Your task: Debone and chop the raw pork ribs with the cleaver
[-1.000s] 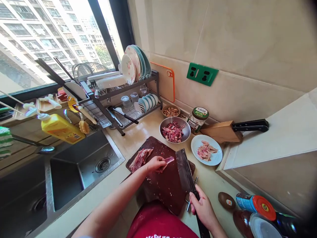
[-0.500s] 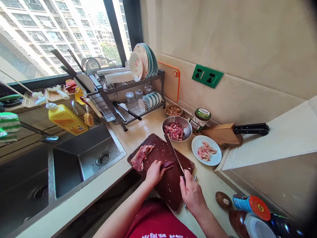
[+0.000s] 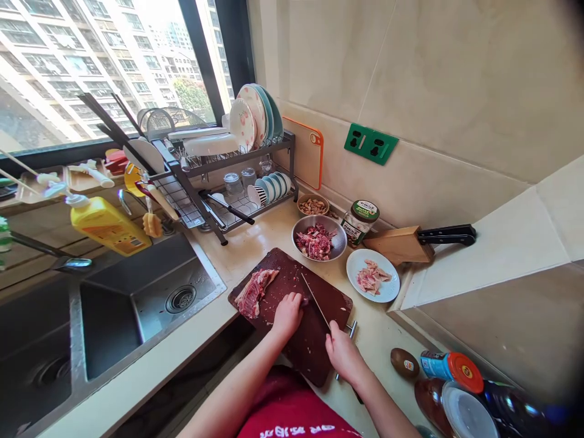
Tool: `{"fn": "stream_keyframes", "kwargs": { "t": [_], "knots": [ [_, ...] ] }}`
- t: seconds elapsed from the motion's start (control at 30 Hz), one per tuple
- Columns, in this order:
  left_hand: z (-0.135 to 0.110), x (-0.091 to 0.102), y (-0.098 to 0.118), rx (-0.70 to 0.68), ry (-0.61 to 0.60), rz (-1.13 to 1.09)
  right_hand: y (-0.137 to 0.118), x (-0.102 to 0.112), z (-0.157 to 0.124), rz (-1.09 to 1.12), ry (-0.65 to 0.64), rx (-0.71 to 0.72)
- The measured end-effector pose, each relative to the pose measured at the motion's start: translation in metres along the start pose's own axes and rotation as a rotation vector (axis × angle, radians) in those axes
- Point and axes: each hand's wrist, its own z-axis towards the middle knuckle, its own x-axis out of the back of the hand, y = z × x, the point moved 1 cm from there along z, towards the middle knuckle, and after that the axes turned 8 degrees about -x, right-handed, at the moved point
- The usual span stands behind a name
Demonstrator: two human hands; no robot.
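Observation:
My right hand [image 3: 343, 351] is closed round the handle of a kitchen knife [image 3: 314, 300], whose narrow blade slants up and left over the brown cutting board [image 3: 312, 365]. To the left of the blade, my left hand [image 3: 287, 315] presses its curled fingers down on a small strip of meat [image 3: 305, 302]. Only the strip's end shows; the fingers cover the rest. A bigger slab of raw red meat [image 3: 255, 293] lies on the board's left side, apart from both hands. Small scraps dot the board.
Beyond the board stands a metal bowl [image 3: 295, 246] of cut meat. At its right, a white plate [image 3: 393, 288] holds pale pieces. Further right are a knife block [image 3: 399, 244], a kiwi [image 3: 404, 363] and jars. A sink [image 3: 150, 322] is on the left, a dish rack [image 3: 223, 228] behind.
My right hand and the knife have come down and left, with the blade now lower and nearer my left fingers. Less of the meat strip shows. The view has shifted slightly.

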Motion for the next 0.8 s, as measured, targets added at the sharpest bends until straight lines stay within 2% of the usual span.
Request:
{"fn": "stream_keyframes", "kwargs": {
  "t": [0.1,0.17,0.27,0.37,0.43,0.57,0.63,0.7,0.8],
  "knots": [
    [0.0,0.002,-0.006,0.038,0.046,-0.059,0.019,-0.006,-0.014,0.03,0.001,-0.013],
    [-0.006,0.003,-0.008,-0.012,0.07,-0.148,0.02,-0.003,-0.019,0.043,0.027,-0.017],
    [-0.021,0.002,-0.01,-0.077,0.134,-0.24,0.001,0.017,-0.022,0.065,0.114,0.037],
    [-0.034,0.0,-0.015,-0.071,0.183,-0.243,-0.029,0.042,-0.024,0.063,0.243,0.124],
    [-0.038,-0.002,-0.018,-0.067,0.193,-0.236,-0.045,0.047,-0.019,0.027,0.261,0.13],
    [-0.036,-0.006,-0.019,-0.073,0.215,-0.2,-0.06,0.02,0.007,-0.107,0.063,-0.024],
    [-0.034,-0.007,-0.019,-0.07,0.222,-0.166,-0.059,0.005,0.018,-0.136,0.021,-0.048],
    [-0.032,-0.007,-0.021,-0.052,0.215,-0.133,-0.053,-0.001,0.022,-0.139,0.016,-0.035],
    [-0.032,-0.005,-0.027,-0.008,0.202,-0.123,-0.028,-0.001,0.011,-0.131,-0.019,-0.016]
  ]
}}
